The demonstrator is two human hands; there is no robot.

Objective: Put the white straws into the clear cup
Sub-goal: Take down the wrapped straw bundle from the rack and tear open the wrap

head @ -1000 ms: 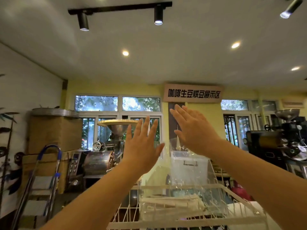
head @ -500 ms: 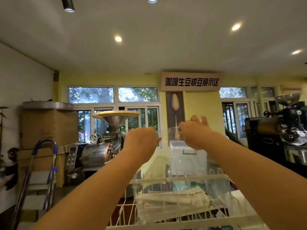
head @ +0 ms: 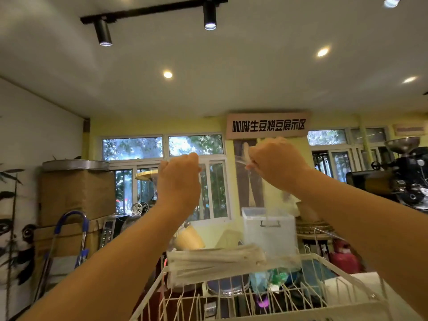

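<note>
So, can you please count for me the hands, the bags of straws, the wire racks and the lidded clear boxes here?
Hands: 2, left hand and right hand
Clear bag of white straws: 1
White wire rack: 1
Lidded clear box: 1
Total: 5

A white wire rack stands below a translucent lidded bin and wall sign.

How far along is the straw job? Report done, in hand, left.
Done: nothing yet; no clear cup is in view. In hand: the left hand and right hand grip the top of a clear bag, white straws bundled at its bottom above a wire rack. Left: get every straw out and into the cup.
</note>
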